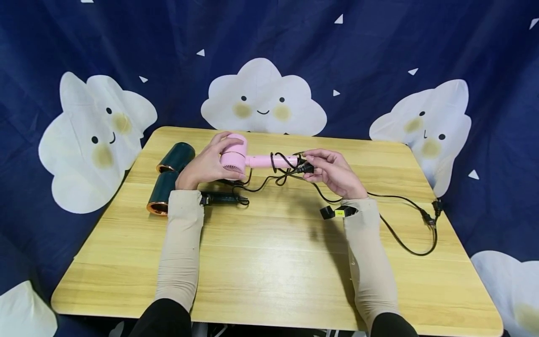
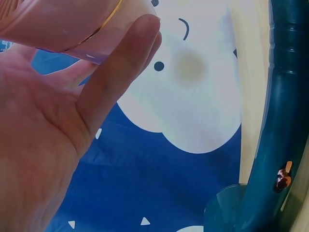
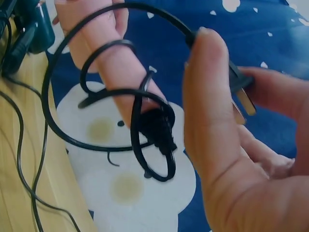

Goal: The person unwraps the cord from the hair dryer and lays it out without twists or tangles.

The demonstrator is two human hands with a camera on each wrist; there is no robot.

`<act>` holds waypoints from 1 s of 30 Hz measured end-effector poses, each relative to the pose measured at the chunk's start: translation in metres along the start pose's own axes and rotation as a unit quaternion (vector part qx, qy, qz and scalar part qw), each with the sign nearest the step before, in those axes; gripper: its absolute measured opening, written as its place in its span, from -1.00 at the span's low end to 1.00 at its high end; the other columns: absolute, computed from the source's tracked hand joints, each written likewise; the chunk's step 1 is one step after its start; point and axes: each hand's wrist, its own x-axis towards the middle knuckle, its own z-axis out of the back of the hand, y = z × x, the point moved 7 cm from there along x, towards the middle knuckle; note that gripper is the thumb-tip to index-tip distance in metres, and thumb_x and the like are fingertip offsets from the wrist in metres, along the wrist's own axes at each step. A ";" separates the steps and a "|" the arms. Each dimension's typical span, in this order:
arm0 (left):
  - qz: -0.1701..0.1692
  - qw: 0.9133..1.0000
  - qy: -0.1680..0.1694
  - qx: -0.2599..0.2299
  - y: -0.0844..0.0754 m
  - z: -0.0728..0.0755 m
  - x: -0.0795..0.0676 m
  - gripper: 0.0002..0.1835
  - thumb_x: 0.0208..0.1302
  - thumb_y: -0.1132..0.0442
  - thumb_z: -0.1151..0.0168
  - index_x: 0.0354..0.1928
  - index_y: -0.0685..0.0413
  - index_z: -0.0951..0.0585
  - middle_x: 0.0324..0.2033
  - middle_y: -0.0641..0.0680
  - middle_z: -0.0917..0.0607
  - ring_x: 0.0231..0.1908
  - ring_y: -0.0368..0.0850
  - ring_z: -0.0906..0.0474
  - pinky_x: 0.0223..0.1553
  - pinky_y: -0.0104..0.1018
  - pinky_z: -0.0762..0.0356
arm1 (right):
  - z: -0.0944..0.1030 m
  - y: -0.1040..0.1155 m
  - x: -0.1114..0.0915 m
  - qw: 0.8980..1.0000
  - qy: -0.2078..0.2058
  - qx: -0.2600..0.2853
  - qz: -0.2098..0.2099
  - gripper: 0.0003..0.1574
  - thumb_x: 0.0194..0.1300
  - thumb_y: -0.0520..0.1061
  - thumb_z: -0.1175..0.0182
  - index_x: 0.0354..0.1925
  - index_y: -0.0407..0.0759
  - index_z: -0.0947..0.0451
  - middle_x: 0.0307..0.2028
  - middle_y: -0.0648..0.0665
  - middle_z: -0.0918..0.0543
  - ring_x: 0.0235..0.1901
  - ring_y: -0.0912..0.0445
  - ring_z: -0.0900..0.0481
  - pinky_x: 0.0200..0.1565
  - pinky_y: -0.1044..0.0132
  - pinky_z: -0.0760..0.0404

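My left hand point(image 1: 202, 164) grips the barrel of a pink hair dryer point(image 1: 260, 162), thumb on one side and fingers on the other. The dryer's handle points right, toward my right hand point(image 1: 334, 174). Between thumb and fingers, that hand pinches a black plug point(image 3: 235, 79) whose metal prongs show in the right wrist view. From the plug a black cord point(image 3: 47, 99) runs in loose loops around the pink handle's end. In the left wrist view the pink barrel point(image 2: 72, 24) lies against the palm side of the fingers.
Two dark green hair dryers point(image 1: 177, 157) point(image 1: 161, 193) with copper rims lie on the wooden table point(image 1: 261, 271), left of and partly behind my left hand. Black cords trail across to plugs point(image 1: 428, 219) near the right edge. A dark blue cloud-print curtain point(image 1: 358, 56) hangs behind.
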 end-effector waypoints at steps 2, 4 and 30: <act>0.000 1.000 -0.002 -0.002 0.000 0.001 0.000 0.04 -0.39 -0.17 -0.70 0.29 -0.55 -0.39 0.47 -0.03 -0.15 0.23 0.02 -0.33 -0.01 -0.02 -0.52 | 0.002 -0.002 0.000 1.000 0.012 -0.018 -0.013 -0.55 0.37 -0.21 -0.21 0.16 -0.38 -0.45 -0.06 -0.14 -0.60 -0.41 0.05 -0.76 -0.23 0.28 -0.74; -0.001 1.000 -0.004 -0.002 0.000 0.002 -0.001 0.03 -0.38 -0.15 -0.70 0.29 -0.53 -0.39 0.46 -0.04 -0.15 0.23 0.02 -0.32 -0.01 -0.02 -0.52 | 0.004 -0.004 0.000 0.999 0.029 -0.025 -0.025 -0.55 0.37 -0.25 -0.19 0.16 -0.42 -0.42 -0.10 -0.15 -0.65 -0.38 0.03 -0.77 -0.18 0.22 -0.74; -0.008 1.000 -0.011 -0.010 -0.003 0.006 -0.004 0.02 -0.35 -0.12 -0.70 0.30 -0.48 -0.40 0.45 -0.08 -0.16 0.22 0.03 -0.33 -0.03 -0.02 -0.53 | 0.032 -0.044 0.017 0.983 0.050 -0.159 -0.083 -0.64 0.33 -0.43 -0.10 0.10 -0.36 -0.46 -0.03 -0.35 -0.64 -0.14 0.05 -0.72 0.06 -0.02 -0.65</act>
